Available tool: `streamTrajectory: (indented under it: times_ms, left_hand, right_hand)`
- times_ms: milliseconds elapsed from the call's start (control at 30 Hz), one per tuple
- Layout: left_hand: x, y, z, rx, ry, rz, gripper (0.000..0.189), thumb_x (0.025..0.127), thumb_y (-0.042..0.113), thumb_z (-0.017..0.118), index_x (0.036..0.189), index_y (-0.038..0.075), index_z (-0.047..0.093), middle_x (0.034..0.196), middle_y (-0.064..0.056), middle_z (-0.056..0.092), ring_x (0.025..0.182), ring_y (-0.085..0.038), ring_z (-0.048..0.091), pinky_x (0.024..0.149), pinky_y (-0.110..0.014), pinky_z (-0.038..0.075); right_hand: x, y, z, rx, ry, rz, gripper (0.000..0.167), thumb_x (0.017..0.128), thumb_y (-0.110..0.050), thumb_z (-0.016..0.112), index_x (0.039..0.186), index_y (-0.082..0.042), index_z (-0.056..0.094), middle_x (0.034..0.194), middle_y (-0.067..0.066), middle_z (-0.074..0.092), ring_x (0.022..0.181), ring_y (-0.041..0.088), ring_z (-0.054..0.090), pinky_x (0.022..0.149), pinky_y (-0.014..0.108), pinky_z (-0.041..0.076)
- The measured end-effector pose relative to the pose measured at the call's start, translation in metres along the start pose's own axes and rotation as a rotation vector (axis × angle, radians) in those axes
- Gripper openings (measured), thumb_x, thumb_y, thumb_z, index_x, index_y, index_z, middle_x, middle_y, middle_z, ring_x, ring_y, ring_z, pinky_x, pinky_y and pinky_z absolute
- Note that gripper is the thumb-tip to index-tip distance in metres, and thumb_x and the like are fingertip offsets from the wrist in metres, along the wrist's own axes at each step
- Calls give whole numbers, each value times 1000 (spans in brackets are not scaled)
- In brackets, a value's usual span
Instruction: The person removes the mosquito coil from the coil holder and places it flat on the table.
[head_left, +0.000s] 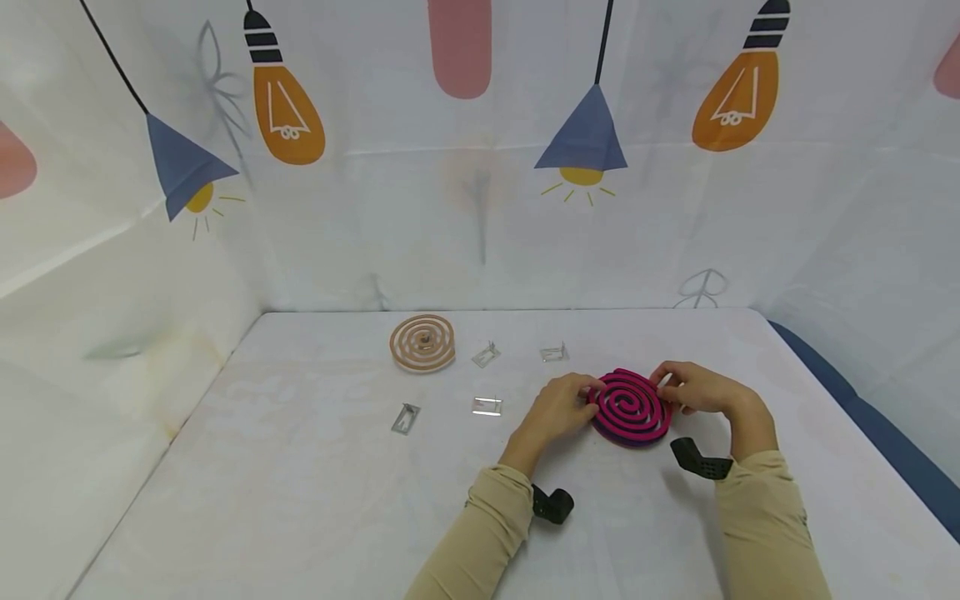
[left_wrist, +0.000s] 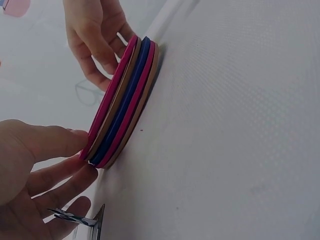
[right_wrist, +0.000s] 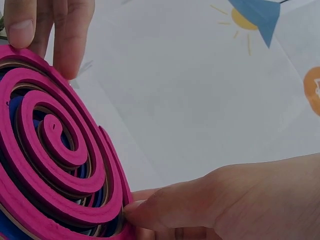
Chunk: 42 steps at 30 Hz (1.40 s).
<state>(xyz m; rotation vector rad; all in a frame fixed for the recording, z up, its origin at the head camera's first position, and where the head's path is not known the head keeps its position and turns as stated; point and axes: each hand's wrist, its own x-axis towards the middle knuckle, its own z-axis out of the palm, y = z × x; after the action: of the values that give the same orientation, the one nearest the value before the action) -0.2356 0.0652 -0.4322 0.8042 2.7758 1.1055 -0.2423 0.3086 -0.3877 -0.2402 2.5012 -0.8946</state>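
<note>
A stack of mosquito coils [head_left: 628, 402] lies on the right part of the table. In the left wrist view its edge shows pink, tan, blue, pink and tan layers [left_wrist: 122, 107]. My left hand [head_left: 557, 408] grips the stack's left rim, thumb at the top coil and fingers lower on the side. On the far right rim my right hand [head_left: 701, 387] holds the edge between thumb and fingers. From the right wrist view, the pink top coil [right_wrist: 75, 155] spirals over darker layers, and the right thumb presses its rim. Part of the right fingers is hidden.
A tan coil [head_left: 422, 343] lies at the back, with a bit of metal at its centre. Several small metal coil stands lie left of the stack, among them one stand [head_left: 406, 418] nearest the front left and another [head_left: 554, 353] behind my left hand.
</note>
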Motion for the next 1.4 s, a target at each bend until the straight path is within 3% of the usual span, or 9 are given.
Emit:
streamTrajectory:
  times_ms: [400, 800, 1100, 1400]
  left_hand:
    - [-2, 1, -1, -7, -7, -14, 33, 86, 14, 66, 120, 18, 65, 121, -1, 64, 103, -10, 64, 85, -21, 49]
    - [-1, -1, -5, -7, 28, -27, 31, 88, 19, 64, 118, 20, 66, 121, 0, 64, 100, -10, 64, 80, -21, 49]
    - [0, -9, -16, -69, 79, -44, 29, 91, 20, 61, 120, 22, 64, 126, 1, 61, 105, -12, 63, 89, -26, 48]
    - [-1, -24, -39, -129, 195, 15, 31, 93, 18, 59, 123, 18, 61, 125, -1, 62, 106, -15, 63, 90, -27, 49]
  right_hand:
    - [3, 1, 1, -2, 8, 12, 25, 94, -11, 46, 115, 3, 49, 85, 7, 57, 76, 18, 53, 64, 32, 47]
    - [3, -5, 1, -18, 100, -45, 29, 98, -17, 45, 116, 5, 50, 98, 18, 60, 84, 21, 57, 69, 33, 50]
    - [7, -8, 2, -111, 244, -119, 29, 97, -16, 48, 114, 6, 53, 101, 22, 63, 86, 24, 61, 68, 31, 47]
    - [10, -18, 7, -135, 378, -156, 28, 97, -17, 49, 118, 1, 54, 112, 25, 60, 100, 37, 59, 78, 45, 49]
